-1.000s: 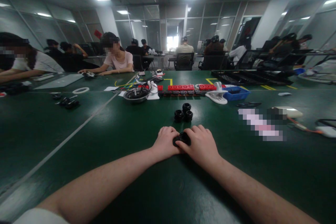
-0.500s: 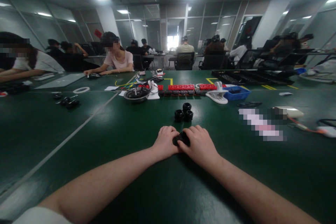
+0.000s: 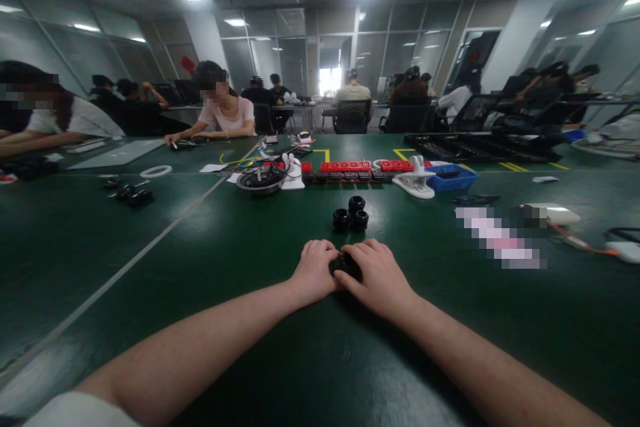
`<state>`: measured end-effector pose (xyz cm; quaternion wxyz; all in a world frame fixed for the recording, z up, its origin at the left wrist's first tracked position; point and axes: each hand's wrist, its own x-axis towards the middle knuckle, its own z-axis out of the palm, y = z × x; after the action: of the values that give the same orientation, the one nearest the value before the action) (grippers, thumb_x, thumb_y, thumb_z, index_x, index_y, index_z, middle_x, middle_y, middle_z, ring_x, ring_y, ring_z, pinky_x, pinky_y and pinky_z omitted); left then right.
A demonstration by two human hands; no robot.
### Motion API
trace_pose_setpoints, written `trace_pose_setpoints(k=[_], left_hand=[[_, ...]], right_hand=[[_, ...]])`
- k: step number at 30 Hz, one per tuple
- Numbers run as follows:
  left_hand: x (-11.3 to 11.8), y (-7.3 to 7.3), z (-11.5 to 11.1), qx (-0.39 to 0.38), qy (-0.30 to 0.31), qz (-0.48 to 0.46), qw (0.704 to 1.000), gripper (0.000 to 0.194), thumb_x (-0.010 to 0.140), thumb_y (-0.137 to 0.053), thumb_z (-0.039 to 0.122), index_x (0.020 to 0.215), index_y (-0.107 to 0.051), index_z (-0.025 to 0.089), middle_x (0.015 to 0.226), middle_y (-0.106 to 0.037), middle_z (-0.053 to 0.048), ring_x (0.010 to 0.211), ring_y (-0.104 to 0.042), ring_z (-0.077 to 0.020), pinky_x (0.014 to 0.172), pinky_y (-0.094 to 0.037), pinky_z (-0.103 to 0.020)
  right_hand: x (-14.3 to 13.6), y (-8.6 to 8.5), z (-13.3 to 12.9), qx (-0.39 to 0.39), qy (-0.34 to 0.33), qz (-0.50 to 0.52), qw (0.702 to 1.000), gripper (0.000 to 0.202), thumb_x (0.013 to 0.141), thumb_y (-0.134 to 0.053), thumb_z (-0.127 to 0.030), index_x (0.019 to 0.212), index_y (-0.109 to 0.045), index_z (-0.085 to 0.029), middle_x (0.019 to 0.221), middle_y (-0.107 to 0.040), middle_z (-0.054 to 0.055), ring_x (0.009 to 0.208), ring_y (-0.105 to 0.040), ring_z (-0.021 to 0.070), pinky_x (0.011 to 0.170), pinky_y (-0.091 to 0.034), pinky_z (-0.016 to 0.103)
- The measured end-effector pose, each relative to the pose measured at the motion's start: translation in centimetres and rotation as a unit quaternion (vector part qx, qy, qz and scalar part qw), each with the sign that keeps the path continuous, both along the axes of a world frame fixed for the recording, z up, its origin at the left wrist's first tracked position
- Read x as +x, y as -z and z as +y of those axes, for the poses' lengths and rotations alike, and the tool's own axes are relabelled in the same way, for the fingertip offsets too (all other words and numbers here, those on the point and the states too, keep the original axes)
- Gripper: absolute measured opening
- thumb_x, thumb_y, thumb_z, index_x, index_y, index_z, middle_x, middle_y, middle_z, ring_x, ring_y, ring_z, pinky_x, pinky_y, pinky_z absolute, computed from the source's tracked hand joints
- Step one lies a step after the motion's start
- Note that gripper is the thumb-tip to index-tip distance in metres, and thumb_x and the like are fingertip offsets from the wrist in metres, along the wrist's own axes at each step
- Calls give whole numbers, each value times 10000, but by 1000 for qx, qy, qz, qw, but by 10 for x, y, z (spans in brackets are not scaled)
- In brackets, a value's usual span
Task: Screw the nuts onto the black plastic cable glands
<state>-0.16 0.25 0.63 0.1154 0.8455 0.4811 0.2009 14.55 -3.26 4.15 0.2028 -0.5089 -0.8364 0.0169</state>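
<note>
A: What are the fingers doing?
B: The left hand (image 3: pixel 316 269) and right hand (image 3: pixel 375 273) curl round a small black piece (image 3: pixel 344 265), gripping it from both sides. The right thumb lies across its near side; some fingertips are hidden behind it.
A: And right past them?
B: Three black rings (image 3: pixel 351 215) stand grouped on the green table (image 3: pixel 250 233), just beyond the fingertips, blocking a straight reach forward.
A: Further out?
B: A row of red blocks (image 3: pixel 345 166) runs across, beyond those rings. Ahead and left of the fingers sits a metal bowl (image 3: pixel 244 185) with dark stuff in it; ahead and right, a white clip (image 3: pixel 417 180) beside a blue tray (image 3: pixel 457 184).
A: Off to the sides?
B: Well left, some black parts (image 3: pixel 134 195) and a white hoop (image 3: pixel 156 171). Far ahead-left, a person in pink (image 3: pixel 230 117) leans at the table.
</note>
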Motion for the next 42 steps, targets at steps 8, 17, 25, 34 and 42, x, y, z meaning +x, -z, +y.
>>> trace_pose_setpoints(k=[8,17,25,34,42], left_hand=[[-2,7,4,3,5,12,1000,291,607,-619,319,862,-577,187,927,-506,-34,881,-441,-209,844,-354,-361],[-3,8,6,4,12,12,1000,264,628,-610,335,840,-580,180,923,-513,-38,882,-446,-212,830,-348,-366],[-3,9,6,-1,0,13,1000,337,610,-628,394,861,-567,177,900,-517,-35,882,-442,-217,819,-350,-358],[-2,6,5,-9,-18,-12,1000,375,586,-633,488,812,-587,193,878,-505,-25,856,-442,-208,802,-355,-359],[-2,5,4,-15,-19,-24,999,427,569,-625,553,803,-588,198,862,-505,-20,852,-446,-205,804,-357,-358]], right_hand=[[0,6,-1,44,-18,-1,999,305,756,-519,-375,1016,-577,-225,1109,-520,83,1077,-386,253,938,-261,467],[1,0,-5,52,-49,11,997,220,778,-497,-379,864,-659,-258,1182,-502,50,1154,-335,272,979,-181,520],[3,-3,-9,35,-53,8,998,203,773,-507,-345,732,-689,-265,1211,-498,15,1164,-329,285,979,-163,547],[9,-4,-9,36,-16,-19,999,254,790,-480,-309,667,-694,-247,1200,-514,24,1169,-330,284,982,-140,554],[14,-2,-3,42,21,-34,998,306,793,-465,-375,644,-684,-222,1162,-533,63,1155,-340,289,964,-157,562]])
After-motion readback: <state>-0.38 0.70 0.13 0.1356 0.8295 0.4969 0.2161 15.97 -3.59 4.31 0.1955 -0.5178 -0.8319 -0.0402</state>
